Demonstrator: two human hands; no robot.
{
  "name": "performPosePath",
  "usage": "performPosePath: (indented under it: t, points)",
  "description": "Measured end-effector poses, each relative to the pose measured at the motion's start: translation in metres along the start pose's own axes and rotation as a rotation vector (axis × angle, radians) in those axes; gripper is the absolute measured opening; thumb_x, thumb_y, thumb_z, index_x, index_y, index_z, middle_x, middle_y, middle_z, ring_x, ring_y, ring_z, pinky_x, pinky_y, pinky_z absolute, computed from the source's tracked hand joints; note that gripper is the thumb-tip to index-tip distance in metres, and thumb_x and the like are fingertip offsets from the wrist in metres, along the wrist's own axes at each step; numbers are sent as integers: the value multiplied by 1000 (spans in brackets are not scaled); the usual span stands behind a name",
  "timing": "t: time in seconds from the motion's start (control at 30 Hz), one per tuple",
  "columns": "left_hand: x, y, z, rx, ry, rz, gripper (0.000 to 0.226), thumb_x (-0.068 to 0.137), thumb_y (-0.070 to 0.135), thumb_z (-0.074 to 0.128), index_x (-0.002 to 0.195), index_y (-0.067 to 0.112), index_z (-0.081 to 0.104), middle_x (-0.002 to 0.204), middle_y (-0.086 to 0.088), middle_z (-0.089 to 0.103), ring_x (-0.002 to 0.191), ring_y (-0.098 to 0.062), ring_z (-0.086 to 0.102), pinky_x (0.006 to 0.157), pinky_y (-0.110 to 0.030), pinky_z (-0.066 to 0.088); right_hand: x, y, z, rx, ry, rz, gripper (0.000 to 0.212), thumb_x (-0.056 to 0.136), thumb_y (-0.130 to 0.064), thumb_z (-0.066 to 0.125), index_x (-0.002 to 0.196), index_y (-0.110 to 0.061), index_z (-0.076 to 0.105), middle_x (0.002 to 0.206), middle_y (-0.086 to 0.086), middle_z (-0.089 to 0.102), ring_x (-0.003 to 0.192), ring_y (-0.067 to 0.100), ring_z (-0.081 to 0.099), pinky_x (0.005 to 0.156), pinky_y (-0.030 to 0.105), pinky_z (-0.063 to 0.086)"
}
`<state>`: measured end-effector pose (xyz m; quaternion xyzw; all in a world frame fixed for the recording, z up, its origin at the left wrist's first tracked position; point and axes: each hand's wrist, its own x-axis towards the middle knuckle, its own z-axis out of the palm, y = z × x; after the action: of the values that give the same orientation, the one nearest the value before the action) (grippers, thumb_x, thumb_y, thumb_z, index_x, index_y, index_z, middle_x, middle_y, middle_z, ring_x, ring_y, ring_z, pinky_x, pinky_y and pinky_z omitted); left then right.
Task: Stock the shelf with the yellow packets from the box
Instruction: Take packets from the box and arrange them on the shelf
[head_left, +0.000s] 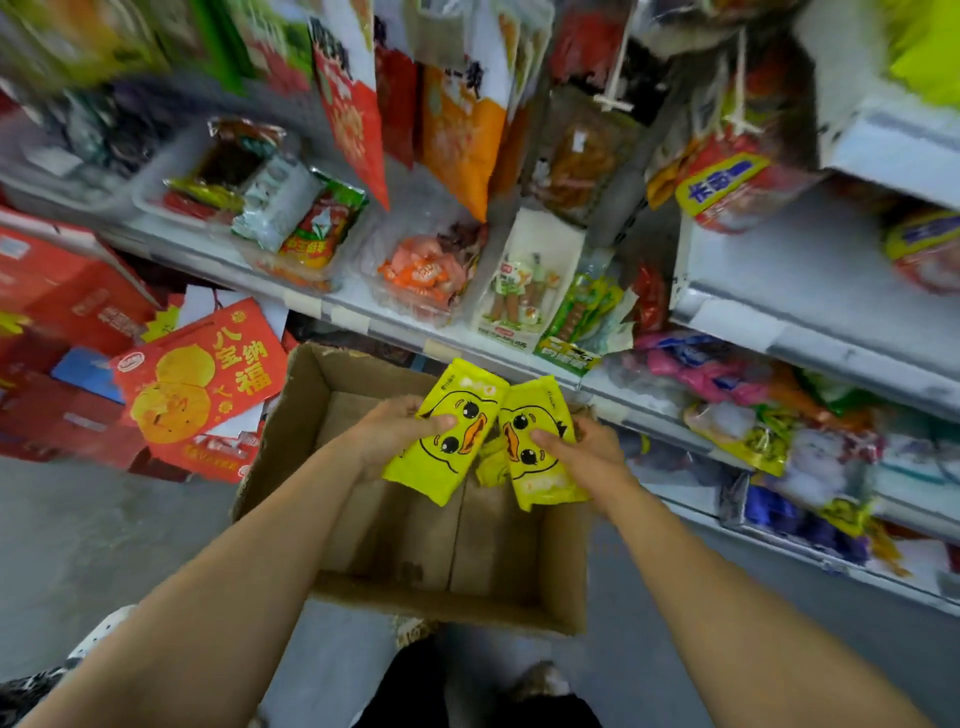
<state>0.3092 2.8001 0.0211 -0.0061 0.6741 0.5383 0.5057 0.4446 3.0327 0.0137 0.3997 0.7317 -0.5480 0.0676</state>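
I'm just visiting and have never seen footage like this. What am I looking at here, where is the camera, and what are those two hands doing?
There is no machine here: a person wears a wide-angle camera on the head, so you look down along both bare arms. The left hand grips one yellow packet with a cartoon duck face, and the right hand grips a second yellow packet. Both are held above an open cardboard box on the floor, which looks nearly empty. Beyond it run the shop shelves, crowded with other snack bags.
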Motion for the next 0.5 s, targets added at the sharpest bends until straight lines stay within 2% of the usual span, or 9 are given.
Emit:
performPosePath:
  t: [0.03, 0.1, 0.17, 0.23, 0.3, 0.33, 0.4, 0.5]
  points:
    - [-7, 13, 11, 0, -18, 20, 56, 66, 29, 87, 110, 5, 63, 101, -18, 73, 94, -36, 70, 86, -53, 56, -7, -3, -15, 39, 10, -29, 31, 78, -27, 82, 104, -15, 69, 93, -3, 73, 68, -6, 66, 60, 12, 51]
    - [-20, 39, 37, 2, -77, 69, 48, 62, 26, 85, 101, 8, 64, 96, -15, 74, 83, -28, 72, 75, -42, 60, -23, -7, -46, 118, 42, -44, 23, 78, -22, 82, 98, -18, 71, 95, 0, 75, 71, 1, 70, 69, 23, 58]
    - [-30, 61, 67, 27, -153, 127, 52, 58, 24, 87, 102, 7, 65, 95, -14, 75, 78, -24, 73, 69, -36, 60, -41, -10, -81, 213, 69, -64, 21, 79, -15, 81, 97, -16, 71, 98, 5, 76, 75, 10, 73, 73, 32, 60]
    - [-38, 83, 98, 59, -177, 160, 59, 59, 17, 91, 109, 3, 63, 101, -16, 73, 82, -26, 73, 75, -41, 60, -60, -10, -119, 297, 100, -98, 26, 77, -12, 81, 101, -13, 71, 99, 8, 76, 83, 20, 74, 78, 42, 60]
    - [-48, 105, 134, 108, -186, 200, 72, 51, 24, 93, 114, 4, 64, 106, -18, 72, 91, -32, 71, 83, -49, 57, -78, -7, -159, 343, 133, -138, 28, 76, -13, 82, 102, -15, 71, 98, 8, 76, 90, 27, 73, 83, 50, 58]
    - [-53, 116, 155, 146, -189, 218, 74, 51, 24, 94, 116, 4, 64, 108, -19, 71, 96, -35, 70, 88, -52, 55, -88, -5, -181, 370, 162, -162, 28, 76, -12, 82, 102, -15, 71, 97, 8, 76, 91, 28, 73, 84, 51, 58]
    - [-67, 140, 201, 215, -192, 259, 64, 63, 16, 89, 119, 3, 62, 109, -18, 71, 101, -37, 68, 92, -55, 52, -108, 2, -227, 411, 223, -204, 26, 77, -9, 80, 101, -14, 70, 96, 8, 77, 89, 28, 73, 84, 51, 58]
    - [-85, 174, 276, 324, -213, 363, 41, 75, 11, 79, 113, 8, 65, 103, -12, 74, 94, -31, 71, 85, -47, 57, -141, 12, -300, 431, 299, -287, 25, 78, -9, 80, 100, -16, 71, 93, 5, 77, 85, 20, 74, 80, 40, 60]
